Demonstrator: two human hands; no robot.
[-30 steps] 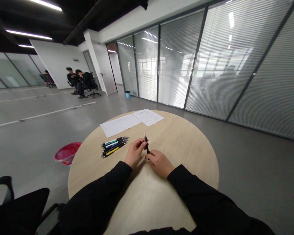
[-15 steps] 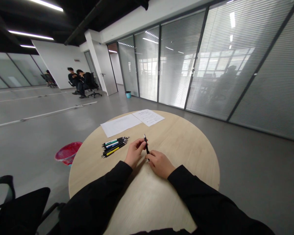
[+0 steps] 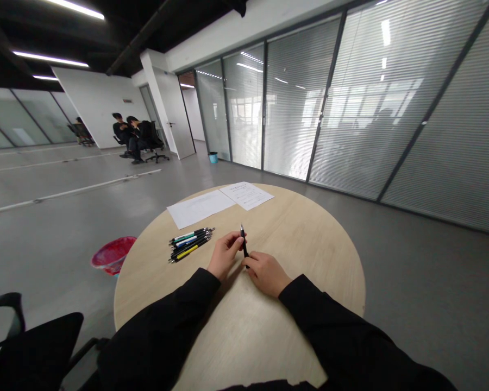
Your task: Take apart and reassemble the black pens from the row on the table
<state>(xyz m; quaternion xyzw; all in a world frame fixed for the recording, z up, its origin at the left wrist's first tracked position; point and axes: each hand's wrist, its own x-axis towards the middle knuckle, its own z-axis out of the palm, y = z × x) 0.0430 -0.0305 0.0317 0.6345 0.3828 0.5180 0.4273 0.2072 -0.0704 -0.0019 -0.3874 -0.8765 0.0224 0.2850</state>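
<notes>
A black pen (image 3: 243,242) with a silvery tip stands nearly upright over the middle of the round wooden table (image 3: 309,244). My left hand (image 3: 226,254) pinches its upper part between thumb and fingers. Lower down, the fingers of my right hand (image 3: 266,271) are closed around the pen's bottom end and partly hide it. Left of my left hand lies a bunch of pens (image 3: 190,243), several side by side, mostly black with white, green, blue and yellow parts.
Two sheets lie at the table's far edge: a blank-looking paper (image 3: 201,208) and a printed paper (image 3: 248,195). A red basin (image 3: 113,254) is on the floor to the left, near a black chair (image 3: 32,347). Seated people (image 3: 134,136) are far back.
Almost nothing differs. Both hands keep their hold on the pen, which has shifted very slightly to the right.
</notes>
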